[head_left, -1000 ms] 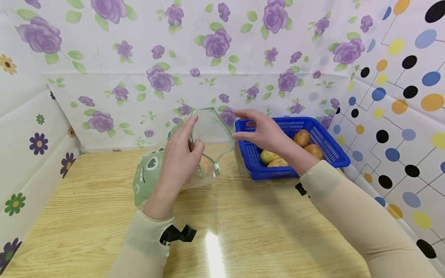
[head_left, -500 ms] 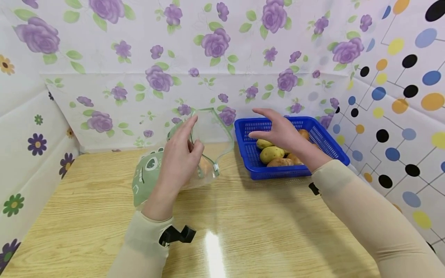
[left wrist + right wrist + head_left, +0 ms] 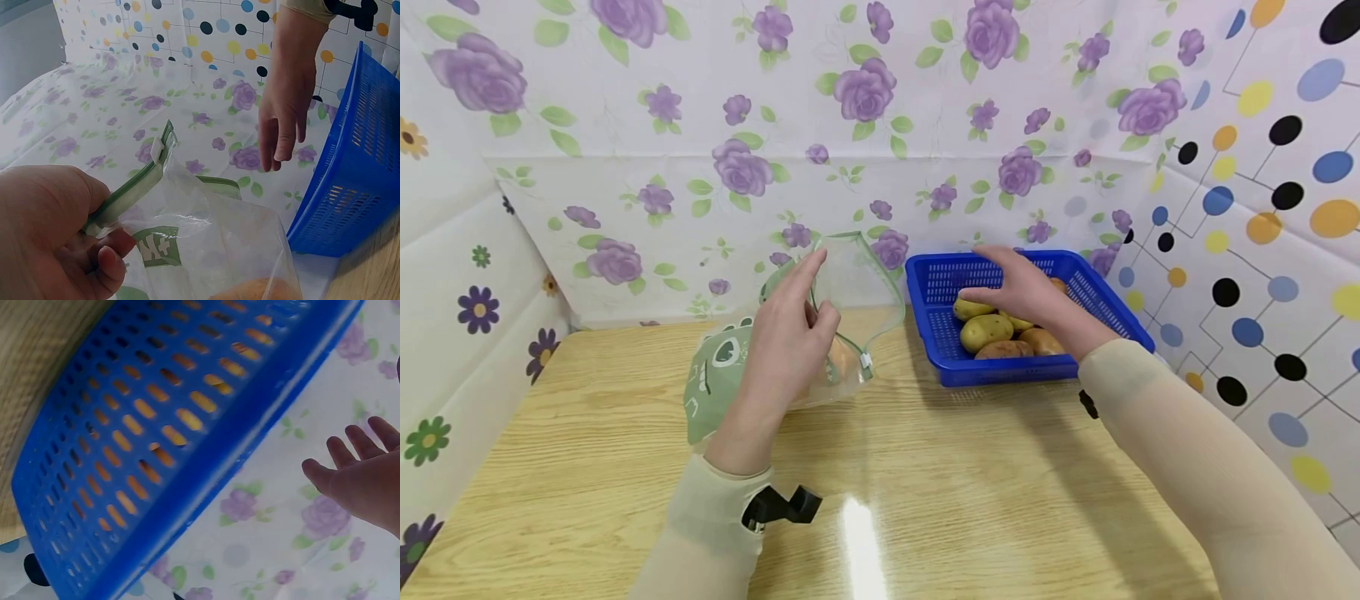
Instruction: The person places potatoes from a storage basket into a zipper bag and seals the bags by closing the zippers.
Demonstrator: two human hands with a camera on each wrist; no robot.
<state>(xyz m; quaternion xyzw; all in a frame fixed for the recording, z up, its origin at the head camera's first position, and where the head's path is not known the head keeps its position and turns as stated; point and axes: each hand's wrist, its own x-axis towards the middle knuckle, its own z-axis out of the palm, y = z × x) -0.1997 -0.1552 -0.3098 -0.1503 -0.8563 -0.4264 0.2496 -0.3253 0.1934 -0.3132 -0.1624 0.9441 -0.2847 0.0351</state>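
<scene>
1. Left hand (image 3: 790,337) pinches the zip bag (image 3: 718,383) (mouth gaping).
2. Right hand (image 3: 1024,287), fingers spread, hangs over potatoes (image 3: 987,333) in the blue basket (image 3: 1000,373): seemingly the reaching step.
3. Next likely calls for lowering and gripping one.

Head view: set above and on the near side of the blue basket (image 3: 1000,374), farthest from it; faces forward and down across the bench (image 3: 925,483) to the flowered cloth (image 3: 820,108) behind.
Left wrist view: set left of the basket, tilted, close to the left fingers (image 3: 110,265) and clear bag (image 3: 237,240); faces across toward the basket and the dotted cloth (image 3: 181,31) on its right.
Right wrist view: set just outside the basket, nearest, strongly tilted; slotted wall (image 3: 206,450) large in frame, flowered cloth beyond.
Shared, head and left wrist: basket, clear bag, left and right fingers (image 3: 269,147).
Shared, head and right wrist: basket, right fingers.
</scene>
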